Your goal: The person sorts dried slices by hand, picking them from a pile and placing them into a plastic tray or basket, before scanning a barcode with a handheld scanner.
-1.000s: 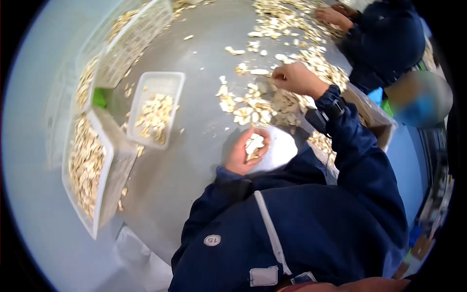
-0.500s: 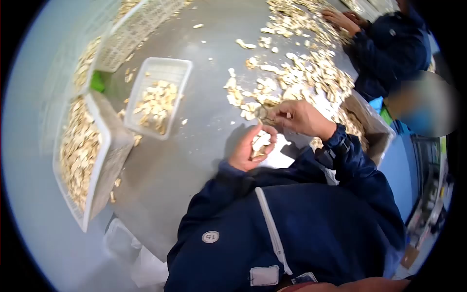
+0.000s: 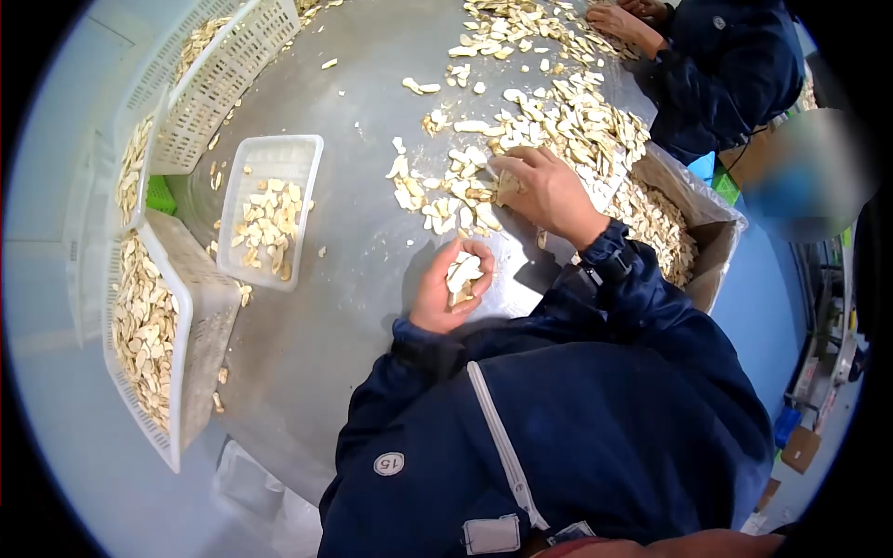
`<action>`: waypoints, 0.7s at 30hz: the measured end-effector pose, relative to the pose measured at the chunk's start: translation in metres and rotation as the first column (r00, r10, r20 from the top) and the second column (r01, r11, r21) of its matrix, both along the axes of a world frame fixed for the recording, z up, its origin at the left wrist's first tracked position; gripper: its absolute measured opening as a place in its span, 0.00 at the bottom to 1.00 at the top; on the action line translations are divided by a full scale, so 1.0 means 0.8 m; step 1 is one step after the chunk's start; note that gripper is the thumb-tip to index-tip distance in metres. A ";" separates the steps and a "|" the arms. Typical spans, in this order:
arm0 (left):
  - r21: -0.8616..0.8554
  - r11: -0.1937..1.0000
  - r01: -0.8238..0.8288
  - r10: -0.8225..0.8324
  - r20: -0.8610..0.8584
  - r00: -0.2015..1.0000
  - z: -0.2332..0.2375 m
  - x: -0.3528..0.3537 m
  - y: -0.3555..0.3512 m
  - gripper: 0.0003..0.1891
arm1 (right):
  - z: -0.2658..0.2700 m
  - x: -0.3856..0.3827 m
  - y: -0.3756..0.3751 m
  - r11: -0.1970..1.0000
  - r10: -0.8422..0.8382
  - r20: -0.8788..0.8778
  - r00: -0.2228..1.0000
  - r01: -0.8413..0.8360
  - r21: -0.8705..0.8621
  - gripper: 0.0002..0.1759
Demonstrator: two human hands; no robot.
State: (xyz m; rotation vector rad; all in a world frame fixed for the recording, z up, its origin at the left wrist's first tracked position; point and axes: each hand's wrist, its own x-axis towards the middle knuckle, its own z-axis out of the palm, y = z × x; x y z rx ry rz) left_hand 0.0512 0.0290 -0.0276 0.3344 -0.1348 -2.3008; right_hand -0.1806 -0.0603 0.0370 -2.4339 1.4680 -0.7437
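My left hand [image 3: 439, 296] is cupped, palm up, above the metal table, its fingers curled round several pale dried slices [image 3: 462, 273]. Over the near edge of a spread of loose slices [image 3: 577, 116], my right hand [image 3: 553, 197] reaches palm down with fingers extended and somewhat apart. Its fingertips are at the slices, and their undersides are partly hidden; I see nothing firmly gripped there. A shallow white tray [image 3: 312, 177] to the left holds a small heap of similar slices.
White slotted baskets [image 3: 200, 316] full of slices line the left edge of the metal table [image 3: 326, 363]. A lined box [image 3: 721, 246] of slices stands on my right. A co-worker's hand [image 3: 625, 23] handles slices at the far right. A green basket [image 3: 160, 193] sits between the white ones.
My right hand has moved away from my left hand, forward to the spread slices, and its fingers have opened out. My left hand still holds its slices. The whole view has shifted slightly.
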 end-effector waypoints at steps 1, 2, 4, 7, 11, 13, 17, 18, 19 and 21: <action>-0.001 1.000 0.004 -0.004 0.006 1.000 0.000 0.001 0.000 0.23 | -0.003 -0.002 -0.001 1.000 -0.001 -0.025 1.000 0.001 0.028 0.20; 0.003 1.000 0.004 -0.004 0.004 1.000 0.000 0.001 0.000 0.24 | -0.004 -0.004 -0.002 0.998 -0.001 -0.051 0.999 0.003 0.057 0.19; 0.009 1.000 0.003 -0.003 -0.006 1.000 0.001 0.001 0.000 0.24 | -0.006 -0.013 -0.007 0.998 -0.037 -0.118 0.992 0.042 0.038 0.18; 0.006 1.000 0.016 -0.016 -0.022 1.000 0.000 -0.001 -0.002 0.23 | -0.008 -0.030 -0.017 0.983 -0.146 -0.164 0.976 0.124 -0.137 0.16; 0.000 1.000 0.013 -0.013 0.001 1.000 -0.004 -0.003 -0.004 0.24 | -0.008 0.002 -0.031 0.996 -0.071 -0.045 0.996 0.068 -0.051 0.15; -0.013 1.000 0.002 -0.002 0.007 1.000 -0.003 -0.002 -0.003 0.24 | -0.016 0.027 -0.040 0.996 -0.061 -0.041 0.997 0.058 -0.075 0.16; 0.003 1.000 -0.015 0.015 0.007 1.000 -0.003 -0.001 0.000 0.24 | -0.027 0.043 -0.052 0.997 -0.049 -0.045 0.998 0.046 -0.054 0.17; -0.001 1.000 -0.016 0.016 0.003 1.000 -0.003 -0.001 0.000 0.24 | -0.027 0.042 -0.051 0.999 -0.044 -0.032 0.999 0.043 -0.026 0.17; -0.003 1.000 -0.013 0.013 -0.003 1.000 -0.004 -0.001 0.000 0.24 | -0.008 0.042 -0.044 0.993 -0.069 0.047 0.997 0.063 0.104 0.17; 0.003 1.000 -0.006 0.006 -0.020 1.000 -0.004 -0.001 -0.001 0.24 | 0.012 0.035 -0.034 0.933 -0.160 0.220 0.962 0.075 0.352 0.16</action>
